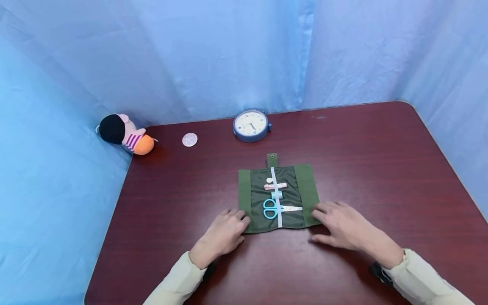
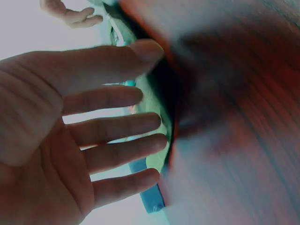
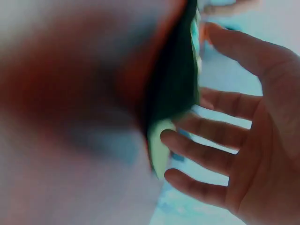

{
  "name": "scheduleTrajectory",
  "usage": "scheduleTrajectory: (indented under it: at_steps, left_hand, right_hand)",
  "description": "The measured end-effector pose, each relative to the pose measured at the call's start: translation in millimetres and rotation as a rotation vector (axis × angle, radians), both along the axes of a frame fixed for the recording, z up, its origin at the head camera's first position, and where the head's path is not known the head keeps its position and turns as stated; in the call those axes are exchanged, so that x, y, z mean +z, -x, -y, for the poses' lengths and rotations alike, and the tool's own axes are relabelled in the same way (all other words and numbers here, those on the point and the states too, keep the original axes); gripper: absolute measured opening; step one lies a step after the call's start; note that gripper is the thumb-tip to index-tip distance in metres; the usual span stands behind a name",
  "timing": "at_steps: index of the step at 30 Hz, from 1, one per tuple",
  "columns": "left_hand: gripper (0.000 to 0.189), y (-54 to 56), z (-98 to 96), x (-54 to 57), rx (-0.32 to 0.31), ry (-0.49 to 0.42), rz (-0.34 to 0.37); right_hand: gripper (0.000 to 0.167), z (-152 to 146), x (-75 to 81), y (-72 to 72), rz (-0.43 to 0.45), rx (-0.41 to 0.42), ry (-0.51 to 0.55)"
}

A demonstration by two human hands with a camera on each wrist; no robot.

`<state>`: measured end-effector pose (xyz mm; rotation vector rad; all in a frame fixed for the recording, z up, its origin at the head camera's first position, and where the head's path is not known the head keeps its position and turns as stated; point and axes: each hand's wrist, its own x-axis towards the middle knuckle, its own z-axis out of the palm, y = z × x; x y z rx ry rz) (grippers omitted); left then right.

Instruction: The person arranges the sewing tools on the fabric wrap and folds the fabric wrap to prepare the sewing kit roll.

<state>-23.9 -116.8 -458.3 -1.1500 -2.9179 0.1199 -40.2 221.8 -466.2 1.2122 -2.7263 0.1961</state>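
An olive-green fabric sewing kit (image 1: 244, 195) lies unfolded on the table. Across its dark lining runs a white elastic band (image 1: 280, 220), which holds teal-handled scissors (image 1: 270, 210), a light-blue cylindrical piece (image 1: 274, 195), a pinkish strip (image 1: 269, 187) and a small white disc (image 1: 269, 180). A snap tab (image 1: 272, 161) sticks out from the far edge. My left hand (image 1: 225, 232) touches the kit's near left corner, fingers fairly straight in the left wrist view. At the right flap's near corner, my right hand (image 1: 343, 223) rests its extended fingertips, thumb spread apart.
A blue round clock (image 1: 251, 123) stands by the table's far edge. To its left lies a silvery disc (image 1: 189, 140). A plush toy (image 1: 131, 135) sits at the far left corner. Light-blue curtains (image 1: 236, 51) surround the dark red wooden table (image 1: 381, 169).
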Motion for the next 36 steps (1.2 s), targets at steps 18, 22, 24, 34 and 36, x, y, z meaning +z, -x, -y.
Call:
scheduleTrajectory:
  at_steps: [18, 22, 24, 34, 36]
  left_hand:
    - [0.019, 24.0, 4.3, 5.7, 0.013, -0.168, 0.207]
    - [0.018, 33.1, 5.6, 7.5, 0.066, -0.197, 0.294]
    - [0.020, 37.6, 6.5, 7.4, 0.088, -0.220, 0.320]
    - [0.026, 57.2, 8.4, -0.2, 0.116, -0.349, 0.410]
    - [0.025, 60.0, 7.9, -2.1, 0.127, -0.360, 0.425]
  right_hand:
    - [0.017, -6, -9.1, 10.1, 0.117, -0.094, 0.120]
    - [0.015, -9, -10.4, 18.2, 0.228, -0.129, 0.149]
    - [0.014, -9, -11.1, 23.0, 0.282, -0.142, 0.171]
    - [0.005, -3, -16.8, 41.1, 0.428, -0.238, 0.227]
    - [0.003, -2, -17.9, 42.0, 0.439, -0.266, 0.244]
